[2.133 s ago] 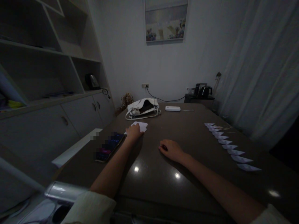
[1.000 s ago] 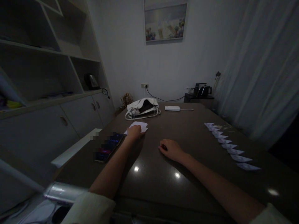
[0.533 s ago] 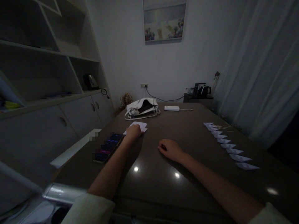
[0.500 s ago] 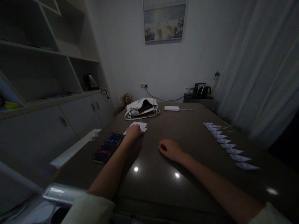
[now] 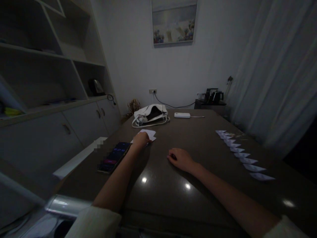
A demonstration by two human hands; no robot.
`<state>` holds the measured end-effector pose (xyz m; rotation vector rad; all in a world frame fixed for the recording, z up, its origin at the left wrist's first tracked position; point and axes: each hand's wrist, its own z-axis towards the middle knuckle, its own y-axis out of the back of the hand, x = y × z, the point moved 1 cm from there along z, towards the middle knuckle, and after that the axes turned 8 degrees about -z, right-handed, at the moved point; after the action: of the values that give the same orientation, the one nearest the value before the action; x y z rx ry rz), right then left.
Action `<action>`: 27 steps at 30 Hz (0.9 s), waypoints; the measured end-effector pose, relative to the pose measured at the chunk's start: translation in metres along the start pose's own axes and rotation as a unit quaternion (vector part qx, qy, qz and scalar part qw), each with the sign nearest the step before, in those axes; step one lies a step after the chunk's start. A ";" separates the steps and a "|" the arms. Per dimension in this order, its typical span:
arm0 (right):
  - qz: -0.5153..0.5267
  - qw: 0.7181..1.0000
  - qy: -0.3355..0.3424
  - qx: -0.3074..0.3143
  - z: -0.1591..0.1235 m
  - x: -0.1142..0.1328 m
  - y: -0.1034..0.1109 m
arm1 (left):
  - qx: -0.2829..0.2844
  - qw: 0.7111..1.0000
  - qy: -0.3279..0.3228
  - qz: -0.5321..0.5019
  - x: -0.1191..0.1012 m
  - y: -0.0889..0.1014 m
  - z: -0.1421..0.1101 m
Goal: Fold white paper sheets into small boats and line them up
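My left hand [image 5: 140, 140] rests on a small pile of white paper sheets [image 5: 150, 133], its fingers curled over the near edge and pressed to the paper. The hand hides part of the pile, so I cannot see how many sheets are under the fingers. Beside that wrist lies a phone [image 5: 116, 153] with a lit timer on its screen. My right hand [image 5: 182, 159] rests on its side on the table, loosely curled into a fist, with nothing visible inside. Several folded white paper boats [image 5: 254, 168] stand in a row along the right.
Farther back on the brown table [image 5: 163, 188] sit a white handbag [image 5: 151, 115] and a white power bank [image 5: 182, 115] with a short cable. A long white panel [image 5: 80, 158] lies past the left edge. A silvery metal object [image 5: 65, 205] is near my left sleeve.
My left hand has stayed at the paper pile, its fingers curling in and shifting slightly left. My right hand has stayed put. The view has drifted a little.
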<state>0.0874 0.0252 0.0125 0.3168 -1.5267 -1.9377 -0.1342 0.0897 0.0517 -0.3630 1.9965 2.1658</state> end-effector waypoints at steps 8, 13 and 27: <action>-0.005 1.000 -0.004 0.003 -0.001 0.000 0.001 | 0.005 1.000 -0.009 -0.003 0.004 -0.002 0.003; -0.005 1.000 -0.002 -0.003 0.000 -0.002 -0.002 | 0.004 1.000 -0.030 0.007 0.003 -0.003 0.001; -0.013 1.000 -0.001 0.003 0.000 0.000 -0.001 | -0.045 0.999 0.006 -0.029 0.004 -0.006 0.003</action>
<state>0.0870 0.0259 0.0114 0.3382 -1.5378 -1.9538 -0.1364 0.0935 0.0449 -0.4427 1.8748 2.2273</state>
